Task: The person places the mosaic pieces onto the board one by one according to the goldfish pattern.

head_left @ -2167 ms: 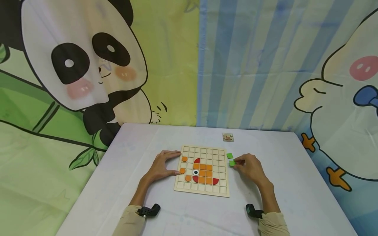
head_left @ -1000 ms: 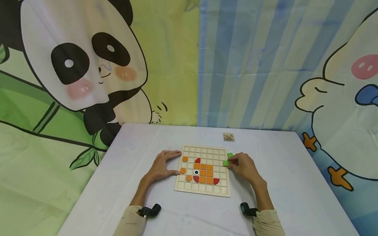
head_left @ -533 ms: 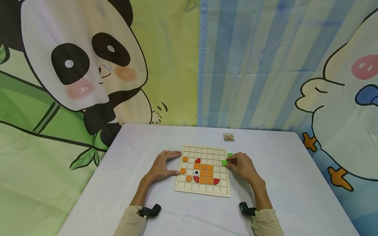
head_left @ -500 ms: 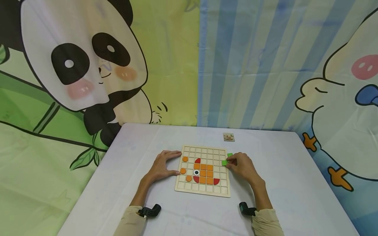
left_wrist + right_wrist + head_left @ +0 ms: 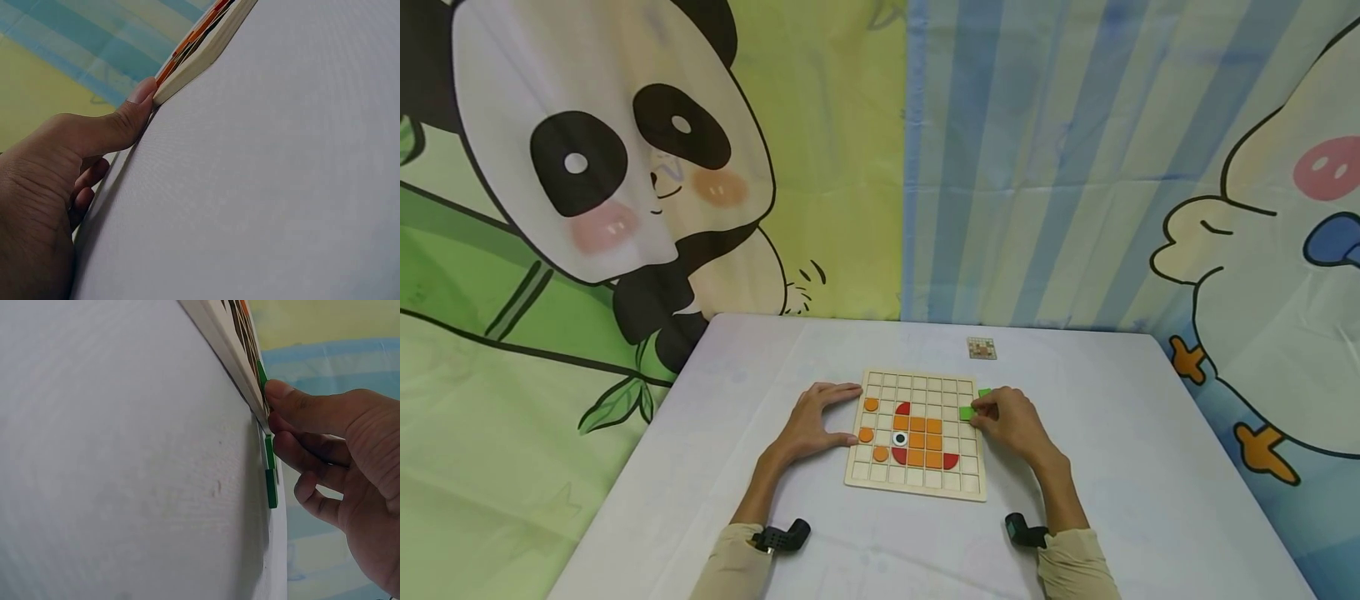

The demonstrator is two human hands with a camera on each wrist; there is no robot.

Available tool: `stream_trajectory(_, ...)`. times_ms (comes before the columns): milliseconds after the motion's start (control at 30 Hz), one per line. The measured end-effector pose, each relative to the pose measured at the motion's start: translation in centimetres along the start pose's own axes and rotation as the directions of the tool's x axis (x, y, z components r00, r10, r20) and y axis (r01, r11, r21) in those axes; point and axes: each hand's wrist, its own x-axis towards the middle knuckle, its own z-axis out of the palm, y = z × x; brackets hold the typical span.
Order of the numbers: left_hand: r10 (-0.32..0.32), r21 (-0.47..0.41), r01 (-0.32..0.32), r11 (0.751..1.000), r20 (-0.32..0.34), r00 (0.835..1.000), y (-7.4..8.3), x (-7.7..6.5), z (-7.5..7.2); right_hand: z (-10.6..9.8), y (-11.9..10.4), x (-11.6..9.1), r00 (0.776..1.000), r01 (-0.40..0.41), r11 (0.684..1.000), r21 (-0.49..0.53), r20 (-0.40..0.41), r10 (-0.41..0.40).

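A square wooden grid board (image 5: 915, 489) lies on the white table. Set on it are several orange square tiles (image 5: 917, 441), three red quarter-round pieces (image 5: 951, 461), three orange discs (image 5: 881, 453) and a round eye piece (image 5: 900, 438). My left hand (image 5: 806, 421) spreads along the board's left side, thumb (image 5: 134, 112) against the rim. Between thumb and fingers, my right hand (image 5: 1017, 427) pinches a green square tile (image 5: 966, 413) over the right-hand column of cells. Another green tile (image 5: 984, 392) lies just off the board's right rim, partly behind this hand.
A small patterned card (image 5: 981, 348) lies near the table's back edge, behind the board. In the right wrist view, two green tiles (image 5: 271, 487) show on the table below the fingers. Printed curtains (image 5: 1000, 167) stand behind the table.
My right hand has carried the green tile leftward from the table onto the board's right-hand column, moving only slightly of late. My left hand has stayed at the left rim.
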Motion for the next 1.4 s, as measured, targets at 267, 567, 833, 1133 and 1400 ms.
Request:
stream_trajectory(267, 0.01, 0.007, -0.01, 1.0, -0.007, 1.0, -0.3, 0.2, 0.2, -0.2, -0.4, 0.0, 1.0, -0.007, 1.0, 0.003, 0.02, 0.007)
stream_trajectory(567, 0.002, 0.003, -0.002, 1.0, 0.001, 1.0, -0.5, 0.2, 0.3, -0.3, -0.2, 0.0, 1.0, 0.005, 1.0, -0.007, 0.03, -0.005)
stream_trajectory(833, -0.007, 0.008, 0.007, 1.0, 0.005, 1.0, -0.4, 0.2, 0.2, -0.7, 0.2, -0.3, 1.0, -0.004, 1.0, -0.012, -0.009, 0.003)
stream_trajectory(1133, -0.001, 0.012, 0.001, 1.0, 0.002, 1.0, -0.3, 0.2, 0.3, -1.6, 1.3, -0.8, 0.995, -0.067, 0.997, -0.023, -0.072, 0.065)
stream_trajectory(1400, -0.003, 0.015, 0.003, 1.0, 0.007, 1.0, -0.4, 0.1, 0.2, -2.4, 2.4, -1.1, 0.987, -0.128, 0.99, -0.054, -0.101, 0.122)
